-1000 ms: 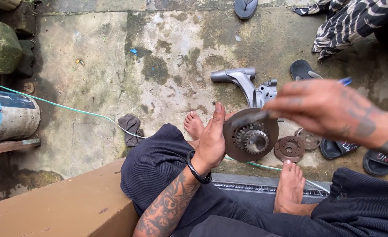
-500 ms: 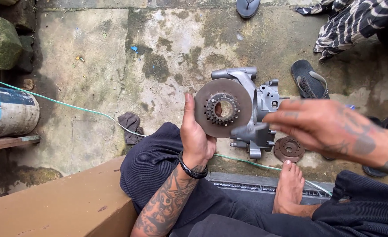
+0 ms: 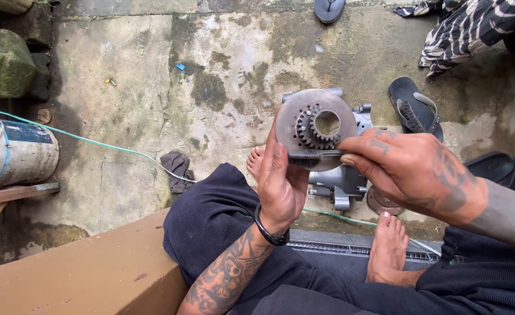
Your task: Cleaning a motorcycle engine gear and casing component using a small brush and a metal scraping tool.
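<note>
Here, a toothed metal disc is gripped upright by the left hand, a small brush is pinched against it by the right hand, a grey engine casing is seen beneath.

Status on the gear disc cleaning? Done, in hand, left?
Done: the gear disc is off the grey casing on the concrete. In hand: left hand holds the disc upright while right hand lays a brush across its lower face. Left: the disc looks grimy, and another round plate lies untouched by the foot.

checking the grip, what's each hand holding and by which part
Left hand grips the round metal disc with a central gear by its lower left rim; right hand pinches a small brush by its handle.
</note>
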